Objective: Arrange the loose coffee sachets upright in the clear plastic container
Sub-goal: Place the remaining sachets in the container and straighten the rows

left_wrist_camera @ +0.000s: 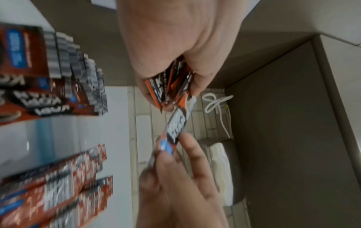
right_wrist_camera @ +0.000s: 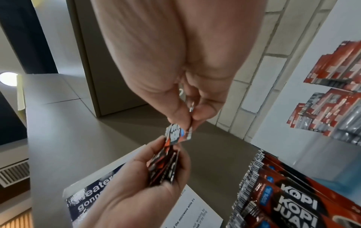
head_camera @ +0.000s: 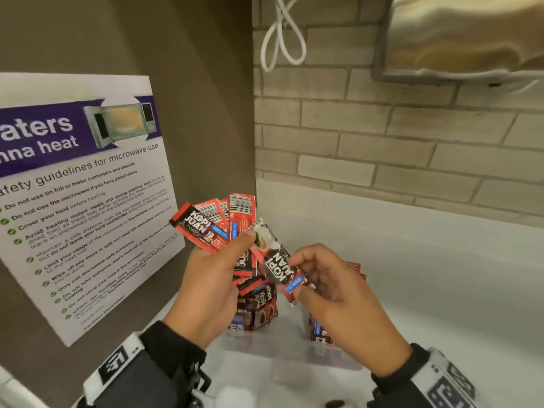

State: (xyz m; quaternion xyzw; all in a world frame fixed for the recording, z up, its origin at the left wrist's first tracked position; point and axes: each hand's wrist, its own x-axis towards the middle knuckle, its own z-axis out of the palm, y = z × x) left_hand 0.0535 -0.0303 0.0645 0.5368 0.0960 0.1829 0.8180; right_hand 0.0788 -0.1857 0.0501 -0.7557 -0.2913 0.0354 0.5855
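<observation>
My left hand [head_camera: 217, 272] grips a fanned bunch of red and black coffee sachets [head_camera: 219, 223] above the clear plastic container [head_camera: 294, 360]. My right hand [head_camera: 321, 278] pinches the lower end of one single sachet [head_camera: 279, 260], whose upper end lies against the left thumb. The left wrist view shows the bunch [left_wrist_camera: 170, 86] clamped in the fingers and the single sachet [left_wrist_camera: 176, 125] running down to the right hand [left_wrist_camera: 175, 162]. In the right wrist view the pinch [right_wrist_camera: 187, 121] sits just over the left hand's bunch [right_wrist_camera: 166, 163]. More sachets [head_camera: 253, 307] stand in the container, left and right.
A microwave safety poster [head_camera: 82, 195] leans on the brown wall at left. Behind is a brick wall [head_camera: 382, 136] with a looped white cable [head_camera: 282, 33] and a steel dispenser [head_camera: 459, 36] at top right. The white counter [head_camera: 426, 275] stretches to the right.
</observation>
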